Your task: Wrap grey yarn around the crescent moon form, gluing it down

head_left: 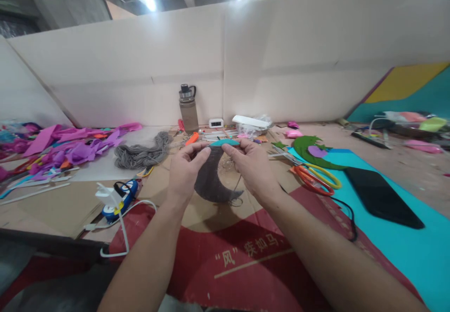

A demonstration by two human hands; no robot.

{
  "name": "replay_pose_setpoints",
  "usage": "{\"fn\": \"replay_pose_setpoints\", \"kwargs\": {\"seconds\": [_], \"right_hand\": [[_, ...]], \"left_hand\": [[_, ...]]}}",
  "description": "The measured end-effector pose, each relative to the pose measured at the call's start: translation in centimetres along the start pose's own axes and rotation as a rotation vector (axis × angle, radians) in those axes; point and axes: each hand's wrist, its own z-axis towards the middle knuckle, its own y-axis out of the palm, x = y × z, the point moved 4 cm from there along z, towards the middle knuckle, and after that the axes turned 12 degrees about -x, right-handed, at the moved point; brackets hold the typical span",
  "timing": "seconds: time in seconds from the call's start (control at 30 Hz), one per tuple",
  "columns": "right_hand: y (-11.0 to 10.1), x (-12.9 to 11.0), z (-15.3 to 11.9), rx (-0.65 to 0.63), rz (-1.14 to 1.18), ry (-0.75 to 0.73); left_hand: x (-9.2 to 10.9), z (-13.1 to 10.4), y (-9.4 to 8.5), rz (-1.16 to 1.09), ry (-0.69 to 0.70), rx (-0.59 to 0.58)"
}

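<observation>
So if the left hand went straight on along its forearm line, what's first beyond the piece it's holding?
Past the dark crescent, probably the small white box with a display. The left hand might brush the thin strips in front of the box first; height and depth are unclear.

my table (404, 171) bears red-and-brown cardboard (197, 256) right in front of me — a bright blue sheet (397, 251) at its right, and a bottle (190, 117) standing near the back.
</observation>
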Motion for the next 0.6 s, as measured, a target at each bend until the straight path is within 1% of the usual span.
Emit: {"fn": "replay_pose_setpoints", "kwargs": {"seconds": [0.13,0.23,0.43,0.6], "right_hand": [[0.0,0.1,0.0,-0.003,-0.012,-0.005],[0.1,0.0,-0.1,-0.012,-0.036,-0.015],[0.2,-0.6,-0.4,-0.019,-0.078,-0.030],[0.4,-1.2,-0.6,-0.028,-0.090,-0.038]], "left_hand": [[0.1,0.2,-0.1,0.033,-0.036,0.002],[0.3,0.4,-0.1,0.055,-0.034,0.001],[0.7,0.4,0.4,0.111,-0.056,0.000],[0.8,0.4,0.5,0.116,-0.048,-0.003]]}}
